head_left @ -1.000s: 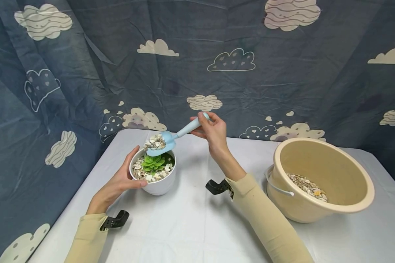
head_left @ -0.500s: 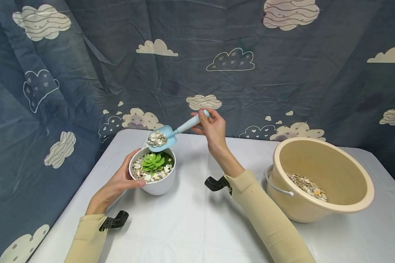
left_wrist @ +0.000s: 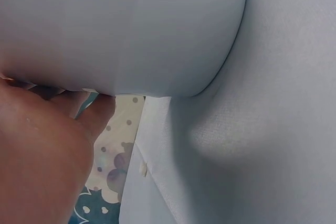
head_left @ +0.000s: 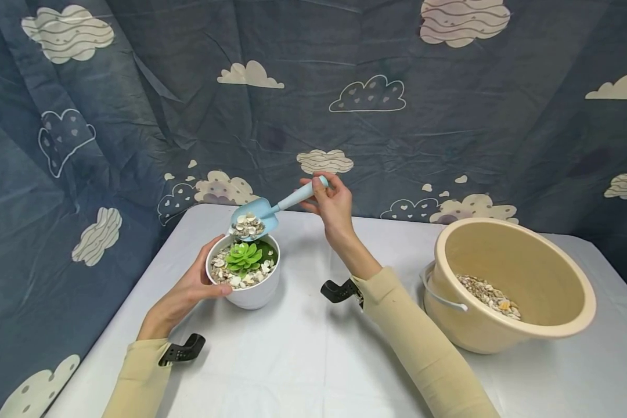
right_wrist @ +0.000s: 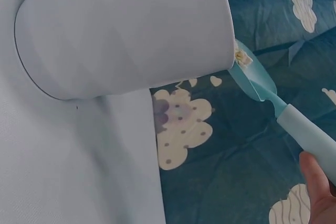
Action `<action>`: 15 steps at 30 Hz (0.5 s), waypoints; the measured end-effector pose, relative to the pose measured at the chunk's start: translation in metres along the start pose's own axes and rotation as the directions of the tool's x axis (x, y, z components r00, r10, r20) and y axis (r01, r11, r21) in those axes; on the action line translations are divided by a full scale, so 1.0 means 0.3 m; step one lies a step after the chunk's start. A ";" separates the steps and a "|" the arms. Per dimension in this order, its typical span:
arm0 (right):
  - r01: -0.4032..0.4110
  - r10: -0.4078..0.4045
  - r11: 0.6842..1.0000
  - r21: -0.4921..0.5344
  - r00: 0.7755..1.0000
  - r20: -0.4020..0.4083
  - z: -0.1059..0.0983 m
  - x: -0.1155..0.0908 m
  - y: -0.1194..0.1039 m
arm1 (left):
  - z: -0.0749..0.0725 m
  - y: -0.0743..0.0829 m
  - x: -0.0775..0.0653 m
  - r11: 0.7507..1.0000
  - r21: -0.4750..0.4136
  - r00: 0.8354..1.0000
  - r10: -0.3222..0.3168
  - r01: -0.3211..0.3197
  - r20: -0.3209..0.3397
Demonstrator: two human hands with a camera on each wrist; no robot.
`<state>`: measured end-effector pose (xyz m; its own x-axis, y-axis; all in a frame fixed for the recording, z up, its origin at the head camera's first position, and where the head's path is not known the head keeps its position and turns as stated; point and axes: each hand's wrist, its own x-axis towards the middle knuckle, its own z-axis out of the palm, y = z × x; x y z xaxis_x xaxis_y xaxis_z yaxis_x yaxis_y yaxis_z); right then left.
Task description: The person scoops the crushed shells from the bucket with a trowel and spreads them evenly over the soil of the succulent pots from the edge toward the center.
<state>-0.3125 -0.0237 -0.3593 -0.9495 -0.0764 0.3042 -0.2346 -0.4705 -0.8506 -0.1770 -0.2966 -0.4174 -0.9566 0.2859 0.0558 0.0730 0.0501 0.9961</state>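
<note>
Toward the far left part of the tabletop (head_left: pixel 303 348), near its left edge, the white pot (head_left: pixel 251 293) stands upright with a green succulent (head_left: pixel 242 257) in its middle and pale shell chips (head_left: pixel 224 273) packed round it. The left hand (head_left: pixel 188 290) is curled round the pot's near-left wall, thumb at the rim, steadying it. The right hand (head_left: pixel 331 203) pinches the end of the handle of the small blue trowel (head_left: pixel 263 213) between fingers and thumb, held up above the far rim of the pot. The trowel's long axis runs from the hand on the right down and leftward to the blade, so the blade points to the left and a little toward the person, tipped low over the pot; a heap of chips lies in it. The right wrist view shows the blade just at the pot's rim, with chips at its lip. To my eye this is the tipping-out step: the load hangs over the pot but is not yet emptied. The next move would want a slow roll of the wrist, so that the chips slide onto the bare dark patch behind the plant rather than onto its leaves or over the rim. Well apart, by the right edge, sits the beige basin (head_left: pixel 512 325) with more chips in its bottom.
</note>
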 end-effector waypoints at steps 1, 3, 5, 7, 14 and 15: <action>0.004 -0.004 1.000 0.001 1.000 0.006 0.001 0.000 0.002 | 0.000 0.000 0.000 1.000 0.001 1.000 0.000 0.000 0.000; 0.012 -0.013 1.000 0.000 1.000 0.016 0.005 0.001 0.004 | -0.001 -0.001 0.000 1.000 -0.002 1.000 0.002 -0.002 -0.002; 0.020 -0.020 1.000 0.002 1.000 0.020 0.009 0.001 0.006 | -0.001 -0.001 0.001 1.000 0.000 1.000 0.008 -0.008 -0.003; 0.027 -0.027 1.000 0.004 0.999 0.023 0.013 0.002 0.010 | -0.001 0.000 0.001 1.000 0.002 1.000 0.014 -0.014 -0.005; 0.034 -0.034 0.999 0.021 0.999 0.020 0.028 0.000 0.024 | -0.001 -0.001 0.001 1.000 0.008 1.000 0.019 -0.019 0.000; 0.034 -0.034 0.999 0.027 0.999 0.020 0.029 -0.001 0.026 | -0.002 -0.001 0.001 1.000 0.007 1.000 0.018 -0.018 0.000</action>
<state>-0.3122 -0.0349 -0.3622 -0.9365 -0.0779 0.3419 -0.2611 -0.4959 -0.8282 -0.1775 -0.2970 -0.4175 -0.9552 0.2868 0.0736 0.0923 0.0521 0.9944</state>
